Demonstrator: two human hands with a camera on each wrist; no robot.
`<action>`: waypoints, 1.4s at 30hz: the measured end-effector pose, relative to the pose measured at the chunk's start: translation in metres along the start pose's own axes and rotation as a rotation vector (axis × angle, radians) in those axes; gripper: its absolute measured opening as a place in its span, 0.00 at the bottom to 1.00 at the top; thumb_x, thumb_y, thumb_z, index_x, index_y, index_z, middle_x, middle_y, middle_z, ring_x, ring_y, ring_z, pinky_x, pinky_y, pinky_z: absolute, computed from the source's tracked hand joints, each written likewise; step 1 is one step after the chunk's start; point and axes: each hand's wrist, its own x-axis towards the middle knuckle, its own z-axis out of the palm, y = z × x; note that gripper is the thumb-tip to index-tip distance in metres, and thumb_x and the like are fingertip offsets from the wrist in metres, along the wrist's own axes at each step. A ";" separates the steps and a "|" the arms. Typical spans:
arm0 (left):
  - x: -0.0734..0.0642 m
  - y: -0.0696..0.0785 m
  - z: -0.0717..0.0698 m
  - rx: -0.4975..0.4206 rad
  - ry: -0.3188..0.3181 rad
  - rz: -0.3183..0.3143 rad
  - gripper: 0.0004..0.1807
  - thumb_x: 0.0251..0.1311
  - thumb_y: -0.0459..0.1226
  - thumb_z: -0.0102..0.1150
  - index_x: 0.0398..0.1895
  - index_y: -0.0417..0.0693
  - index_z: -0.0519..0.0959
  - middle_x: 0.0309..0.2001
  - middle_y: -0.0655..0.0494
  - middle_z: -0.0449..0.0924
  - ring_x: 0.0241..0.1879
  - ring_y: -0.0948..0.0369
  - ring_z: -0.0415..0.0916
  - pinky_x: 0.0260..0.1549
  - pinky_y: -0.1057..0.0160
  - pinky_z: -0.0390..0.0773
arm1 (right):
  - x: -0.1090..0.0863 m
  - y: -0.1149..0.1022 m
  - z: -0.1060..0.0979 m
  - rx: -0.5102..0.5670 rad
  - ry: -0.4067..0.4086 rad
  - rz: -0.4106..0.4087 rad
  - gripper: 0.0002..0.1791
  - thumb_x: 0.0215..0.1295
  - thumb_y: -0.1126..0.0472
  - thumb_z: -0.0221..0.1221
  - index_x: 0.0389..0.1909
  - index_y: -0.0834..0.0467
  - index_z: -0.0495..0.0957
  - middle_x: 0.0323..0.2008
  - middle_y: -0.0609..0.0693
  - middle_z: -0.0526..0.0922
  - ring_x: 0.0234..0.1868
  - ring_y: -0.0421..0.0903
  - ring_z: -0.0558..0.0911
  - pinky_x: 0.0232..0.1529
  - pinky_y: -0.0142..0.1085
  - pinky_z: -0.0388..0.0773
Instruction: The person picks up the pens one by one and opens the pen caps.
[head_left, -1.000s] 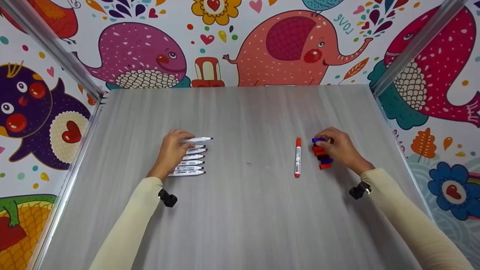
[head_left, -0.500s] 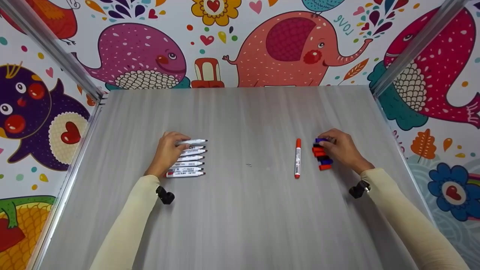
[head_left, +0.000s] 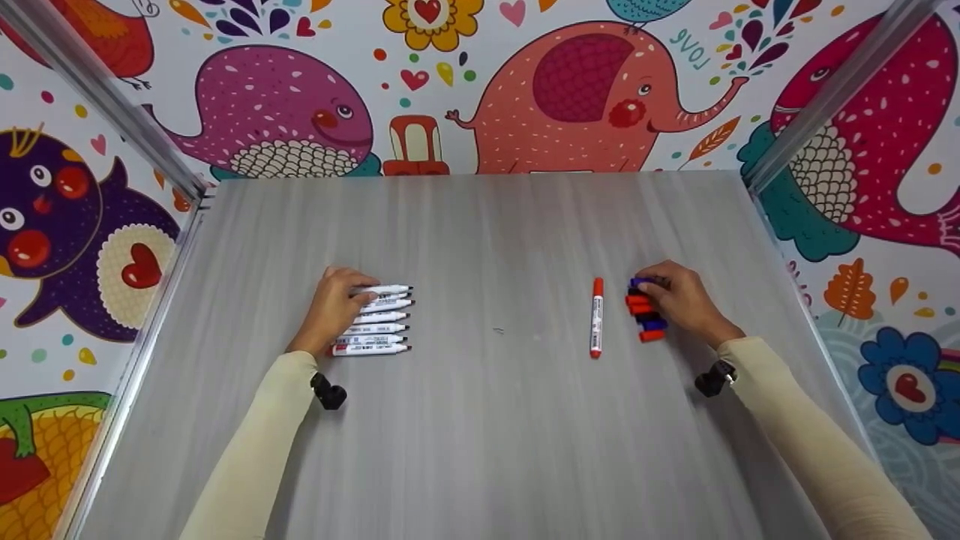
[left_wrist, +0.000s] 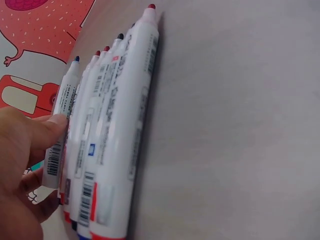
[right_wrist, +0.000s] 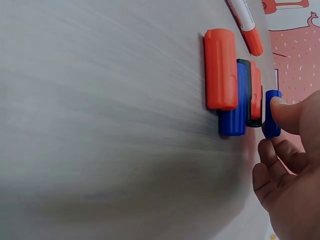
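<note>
My left hand (head_left: 328, 309) pinches an uncapped white marker (left_wrist: 65, 97) with a blue tip, at the far end of a row of markers. The other uncapped markers (head_left: 371, 349) lie side by side below it, their red and dark tips pointing right. On the right, my right hand (head_left: 686, 301) holds a blue cap (right_wrist: 271, 124) between thumb and fingers. That cap is at the far end of a row of loose caps, where a red cap (right_wrist: 220, 70) lies nearest and another blue cap (right_wrist: 232, 122) lies beside it.
A capped red marker (head_left: 596, 319) lies alone, just left of the caps. Grey table (head_left: 480, 420) spreads between the arms, with a small dark mark near its middle. Cartoon-printed walls (head_left: 420, 75) and metal posts (head_left: 832, 97) border the table's back and sides.
My left hand has brought its marker left and nearer, in against the row's far end. My right hand has shifted slightly right with the blue cap, then stayed nearly still.
</note>
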 end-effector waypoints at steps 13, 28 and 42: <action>-0.001 -0.003 -0.001 0.047 -0.038 -0.010 0.11 0.75 0.26 0.65 0.54 0.32 0.90 0.53 0.38 0.87 0.62 0.42 0.72 0.65 0.41 0.70 | 0.001 0.003 0.005 -0.021 0.017 -0.023 0.09 0.79 0.72 0.63 0.52 0.69 0.89 0.48 0.65 0.87 0.48 0.55 0.81 0.51 0.29 0.71; -0.002 0.001 -0.005 0.025 -0.038 -0.047 0.14 0.77 0.28 0.64 0.61 0.32 0.87 0.63 0.34 0.81 0.69 0.40 0.68 0.72 0.40 0.69 | 0.001 0.000 0.004 -0.034 0.016 -0.033 0.09 0.80 0.70 0.62 0.52 0.68 0.88 0.48 0.64 0.87 0.48 0.56 0.80 0.52 0.33 0.72; -0.009 0.037 0.011 0.009 0.035 0.082 0.18 0.73 0.30 0.70 0.63 0.32 0.85 0.62 0.39 0.83 0.67 0.43 0.74 0.68 0.41 0.73 | -0.002 -0.005 -0.001 0.020 -0.003 -0.017 0.13 0.81 0.66 0.63 0.59 0.68 0.86 0.53 0.65 0.85 0.49 0.55 0.80 0.51 0.22 0.71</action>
